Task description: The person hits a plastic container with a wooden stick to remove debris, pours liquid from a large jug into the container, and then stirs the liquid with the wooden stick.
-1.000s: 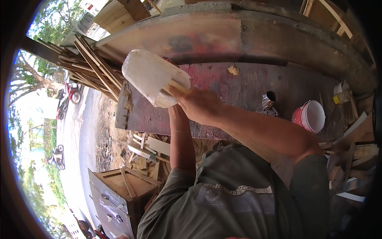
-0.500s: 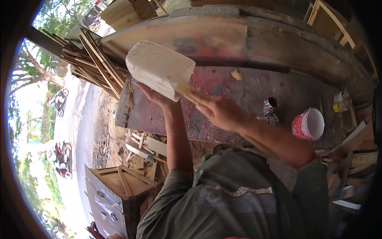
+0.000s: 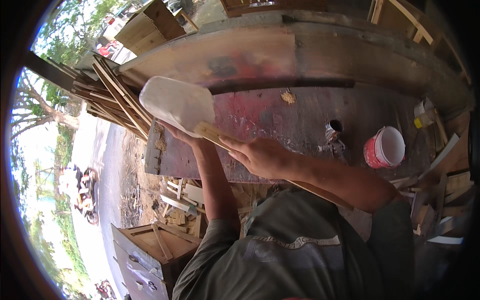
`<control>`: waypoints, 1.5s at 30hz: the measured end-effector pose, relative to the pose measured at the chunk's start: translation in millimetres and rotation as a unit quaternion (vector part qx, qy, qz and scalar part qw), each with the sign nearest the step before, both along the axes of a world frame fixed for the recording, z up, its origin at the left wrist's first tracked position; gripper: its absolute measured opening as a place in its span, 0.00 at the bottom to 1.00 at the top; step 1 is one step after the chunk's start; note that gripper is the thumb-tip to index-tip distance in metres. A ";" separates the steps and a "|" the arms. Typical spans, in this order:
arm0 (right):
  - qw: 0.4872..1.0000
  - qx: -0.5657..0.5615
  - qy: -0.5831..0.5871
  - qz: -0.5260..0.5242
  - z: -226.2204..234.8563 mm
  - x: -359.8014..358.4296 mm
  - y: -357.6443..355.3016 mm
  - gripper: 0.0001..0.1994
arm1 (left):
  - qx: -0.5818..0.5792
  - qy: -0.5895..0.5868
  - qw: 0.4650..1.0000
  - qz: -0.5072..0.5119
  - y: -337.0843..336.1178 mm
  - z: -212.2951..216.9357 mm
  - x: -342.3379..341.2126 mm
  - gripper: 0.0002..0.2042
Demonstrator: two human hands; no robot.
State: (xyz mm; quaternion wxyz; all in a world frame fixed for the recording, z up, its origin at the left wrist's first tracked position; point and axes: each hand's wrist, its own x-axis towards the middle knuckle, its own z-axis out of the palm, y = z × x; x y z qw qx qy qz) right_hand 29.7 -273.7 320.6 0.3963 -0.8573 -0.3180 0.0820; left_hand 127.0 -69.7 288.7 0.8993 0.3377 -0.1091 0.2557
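Note:
A whitish, round-ended scoop-like piece (image 3: 175, 100), perhaps plastic, is held up over the left part of the workbench. My left hand (image 3: 182, 136) supports it from below, with its fingers mostly hidden behind it. A long flat wooden stick (image 3: 212, 134) meets the near right edge of the white piece and runs back under my right forearm. My right hand (image 3: 262, 156) is closed round this stick, fingers pointing toward the white piece. Whether stick and piece are fastened together I cannot tell.
On the stained workbench (image 3: 255, 115) are a sawdust pile (image 3: 288, 96), a small open can (image 3: 333, 129) and a red-and-white bucket (image 3: 384, 148). Planks (image 3: 117, 92) lean at the left. Wood offcuts (image 3: 182, 200) lie below the bench. Motorbikes (image 3: 85, 192) are on the road.
The white piece, the stick and both hands have shifted left and nearer to me. Both hands keep their hold. The view has turned slightly, and the motorbikes have moved along the road.

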 end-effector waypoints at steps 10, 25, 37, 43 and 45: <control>0.886 0.116 0.447 0.052 35.8 7.3 3.7 0.26 | 0.073 0.040 0.996 0.013 -15.0 -29.3 4.2 0.39; 0.997 0.071 -0.018 0.008 -1.9 -26.3 -8.4 0.26 | 0.004 -0.029 0.995 -0.095 -13.9 -21.5 -4.6 0.35; 0.977 -0.127 -0.149 -0.080 -17.3 38.7 -22.2 0.13 | -0.052 0.129 0.982 -0.127 -30.5 -8.4 -37.1 0.49; 0.968 -0.165 -0.168 -0.091 -13.2 45.0 -6.0 0.17 | 0.051 0.124 0.983 -0.122 -46.2 19.5 -57.5 0.53; 0.946 -0.218 -0.225 -0.090 -10.7 41.9 -0.9 0.21 | 0.052 0.126 0.983 -0.124 -35.9 19.4 -55.4 0.53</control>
